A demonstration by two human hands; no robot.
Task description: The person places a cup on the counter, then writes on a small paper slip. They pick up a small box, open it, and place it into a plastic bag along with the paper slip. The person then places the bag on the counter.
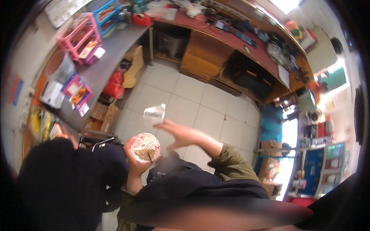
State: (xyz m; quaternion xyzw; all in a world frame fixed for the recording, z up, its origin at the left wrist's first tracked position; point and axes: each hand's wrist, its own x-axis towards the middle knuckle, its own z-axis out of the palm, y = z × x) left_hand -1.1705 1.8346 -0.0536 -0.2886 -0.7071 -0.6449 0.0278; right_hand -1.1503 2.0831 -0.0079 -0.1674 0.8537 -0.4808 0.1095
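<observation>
My left hand [135, 163] holds a round tub [145, 144] with a printed lid, from which a thin dark stick pokes out. The lid looks partly see-through on its lower side. To the right and a little above, my right hand [177, 133] stretches out over the floor with its fingers apart, slightly blurred. Just above its fingertips is a small clear plastic piece or wrapper [154, 113] with a printed strip; whether the fingertips touch it, I cannot tell.
A person in black [63, 184] is close on the left, beside a dark counter [111, 52] with a pink rack [79, 37], a plastic bucket [60, 68] and packets. A long red-topped desk [185, 24] with cables and devices runs across the far side. Tiled floor [185, 101] lies between.
</observation>
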